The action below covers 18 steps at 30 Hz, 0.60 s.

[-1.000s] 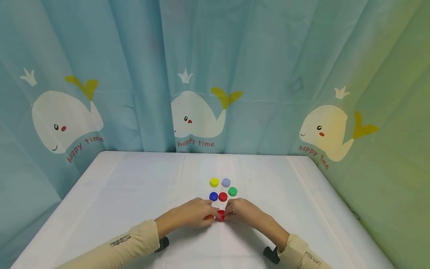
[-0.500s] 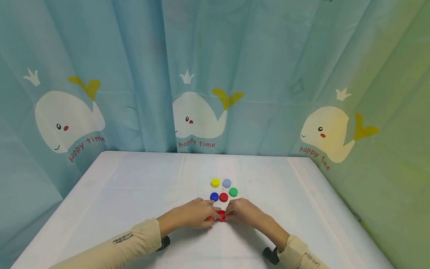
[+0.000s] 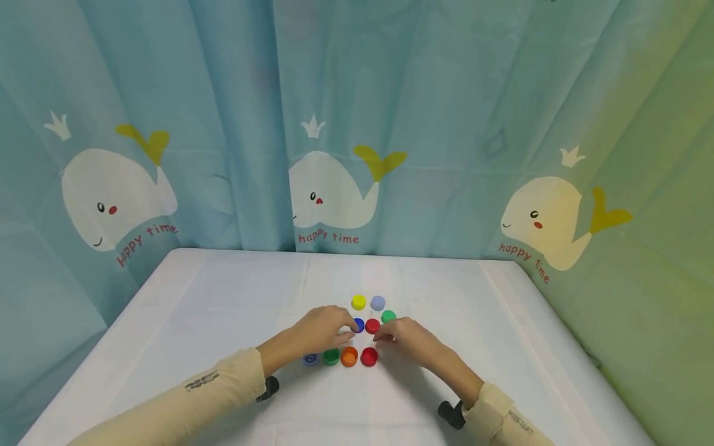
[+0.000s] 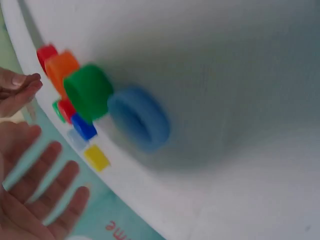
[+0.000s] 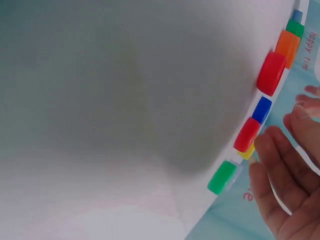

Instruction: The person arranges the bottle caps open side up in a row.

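My left hand (image 3: pixel 325 328) hovers over the front row of plastic bottle caps, its fingers spread and holding nothing in the left wrist view. In that row lie a light blue cap (image 4: pixel 140 120), a green cap (image 3: pixel 331 357), an orange cap (image 3: pixel 349 357) and a red cap (image 3: pixel 369 357), hollow sides up. A dark blue cap (image 3: pixel 360 325) is partly behind my left fingertips. Fingers loosely bent, my right hand (image 3: pixel 413 339) is raised beside another red cap (image 3: pixel 372 326), also with nothing in it. Behind it a second green cap (image 3: pixel 388 316) is partly covered.
Farther back lie a yellow cap (image 3: pixel 359 302) and a pale blue cap (image 3: pixel 378 303). All the caps rest on a white-covered table (image 3: pixel 234 297). A whale-print curtain (image 3: pixel 446 124) hangs behind and along the sides. Dark wrist mounts (image 3: pixel 450 414) stick out below both sleeves.
Both hands have let go of the red cap in the front row and lifted away from it, the left one moving farther back. The front row now shows uncovered, with the red cap at its right end.
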Tool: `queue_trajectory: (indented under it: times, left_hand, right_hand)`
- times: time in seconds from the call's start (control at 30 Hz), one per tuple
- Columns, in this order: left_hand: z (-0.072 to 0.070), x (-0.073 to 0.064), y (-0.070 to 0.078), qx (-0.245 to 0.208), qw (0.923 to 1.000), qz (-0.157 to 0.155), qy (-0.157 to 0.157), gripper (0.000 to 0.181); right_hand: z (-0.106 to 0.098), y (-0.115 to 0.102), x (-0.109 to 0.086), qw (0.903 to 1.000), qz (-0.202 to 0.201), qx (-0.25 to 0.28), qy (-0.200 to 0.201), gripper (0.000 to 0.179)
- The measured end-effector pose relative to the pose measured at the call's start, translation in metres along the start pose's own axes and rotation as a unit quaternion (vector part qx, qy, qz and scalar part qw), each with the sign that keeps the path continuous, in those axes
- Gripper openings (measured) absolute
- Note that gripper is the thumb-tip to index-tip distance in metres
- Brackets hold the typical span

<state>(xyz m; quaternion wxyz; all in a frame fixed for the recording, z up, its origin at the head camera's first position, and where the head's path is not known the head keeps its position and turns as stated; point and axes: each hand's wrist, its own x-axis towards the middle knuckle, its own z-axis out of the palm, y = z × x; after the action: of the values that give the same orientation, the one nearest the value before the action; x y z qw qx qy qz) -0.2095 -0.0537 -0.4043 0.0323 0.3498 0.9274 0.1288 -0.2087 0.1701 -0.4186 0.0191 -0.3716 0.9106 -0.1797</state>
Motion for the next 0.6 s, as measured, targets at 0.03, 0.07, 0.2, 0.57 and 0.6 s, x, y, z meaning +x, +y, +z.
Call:
queue_trajectory:
  times: [0.03,0.07,0.2,0.57,0.6]
  left_hand:
    - [-0.002,0.002,-0.001,-0.011,0.9995,-0.028,0.003,0.019]
    - [-0.004,0.004,-0.003,-0.022,0.9982,-0.057,0.001,0.018]
    - [-0.012,0.012,-0.01,-0.034,0.9905,-0.129,-0.034,0.017]
    - [-0.006,0.041,-0.016,0.017,0.9911,-0.094,-0.093,0.03]
    - [-0.005,0.042,-0.016,0.026,0.9908,-0.09,-0.097,0.031]
  right_hand:
    - [-0.001,0.0,0.002,0.9999,0.005,-0.007,0.009,0.013]
    - [-0.002,-0.001,0.005,0.9998,0.01,-0.014,0.014,0.013]
    - [-0.005,-0.005,0.022,0.9988,0.027,-0.036,0.019,0.014]
    - [-0.002,-0.006,0.055,0.9995,0.021,-0.022,-0.011,0.026]
    - [-0.002,-0.006,0.056,0.9996,0.019,-0.019,-0.012,0.026]
